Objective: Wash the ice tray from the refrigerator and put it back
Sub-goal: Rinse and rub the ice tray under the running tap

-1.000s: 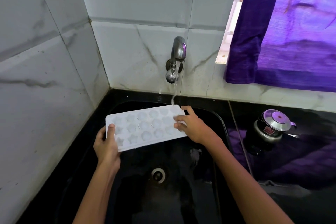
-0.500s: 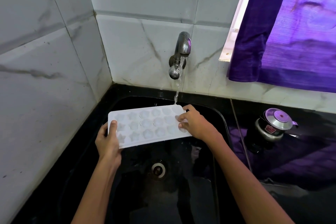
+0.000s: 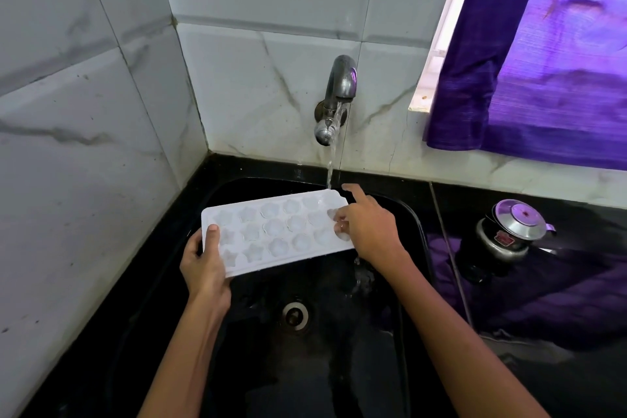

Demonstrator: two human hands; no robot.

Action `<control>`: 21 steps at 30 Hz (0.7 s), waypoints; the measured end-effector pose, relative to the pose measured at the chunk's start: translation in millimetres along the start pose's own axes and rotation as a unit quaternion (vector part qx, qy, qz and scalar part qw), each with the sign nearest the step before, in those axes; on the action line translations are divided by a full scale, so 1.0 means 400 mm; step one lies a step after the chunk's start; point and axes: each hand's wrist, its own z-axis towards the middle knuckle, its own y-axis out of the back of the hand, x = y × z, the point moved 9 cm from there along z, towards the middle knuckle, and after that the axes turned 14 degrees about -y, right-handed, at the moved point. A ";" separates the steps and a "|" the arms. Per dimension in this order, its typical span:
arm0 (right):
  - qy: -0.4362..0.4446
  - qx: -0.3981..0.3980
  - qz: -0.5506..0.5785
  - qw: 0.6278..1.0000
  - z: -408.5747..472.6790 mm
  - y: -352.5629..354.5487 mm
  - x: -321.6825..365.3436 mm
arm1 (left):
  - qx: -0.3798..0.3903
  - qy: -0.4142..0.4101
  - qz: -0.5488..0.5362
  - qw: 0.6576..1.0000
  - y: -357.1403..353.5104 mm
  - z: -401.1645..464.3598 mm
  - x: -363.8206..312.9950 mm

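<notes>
A white ice tray [image 3: 274, 231] with star and round moulds is held level over the black sink [image 3: 414, 231]. My left hand [image 3: 203, 265] grips its near left corner, thumb on top. My right hand [image 3: 369, 231] rests on the tray's right end, fingers in the moulds and index finger pointing toward the back edge. Water runs from the metal tap [image 3: 336, 102] onto the tray's far right corner.
The sink drain [image 3: 296, 314] lies below the tray. A small steel pot with a lid [image 3: 509, 234] stands on the black counter at the right. A purple curtain [image 3: 543, 61] hangs over the window. Marble tile walls close in the left and back.
The water stream has grown fuller and falls on the tray's far right corner. Both hands keep the tray in about the same place; the camera has shifted slightly.
</notes>
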 end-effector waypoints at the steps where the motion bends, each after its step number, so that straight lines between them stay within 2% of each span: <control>1: 0.004 -0.007 -0.004 1.000 -0.001 0.002 0.001 | -0.001 0.003 -0.002 1.000 0.001 0.000 0.003; 6: 0.017 0.000 -0.047 0.999 -0.001 -0.014 0.007 | 0.002 0.012 -0.007 1.000 -0.003 0.006 0.013; 10: 0.033 -0.042 -0.035 0.998 -0.005 0.015 0.009 | 0.001 0.016 -0.010 1.000 -0.001 0.003 0.022; 15: 0.039 0.022 -0.033 0.998 0.016 -0.028 -0.003 | 0.003 0.023 -0.006 1.000 -0.005 0.014 0.025; 17: 0.040 0.023 -0.033 0.998 0.029 -0.037 -0.005 | 0.001 0.028 -0.002 1.000 -0.007 0.016 0.030; 19: 0.040 -0.010 0.015 0.999 0.039 -0.023 -0.007 | -0.005 0.022 0.004 1.000 -0.008 0.022 0.029; 21: 0.004 -0.039 0.143 0.989 0.045 0.006 -0.031 | -0.013 0.017 0.008 1.000 -0.007 0.032 0.024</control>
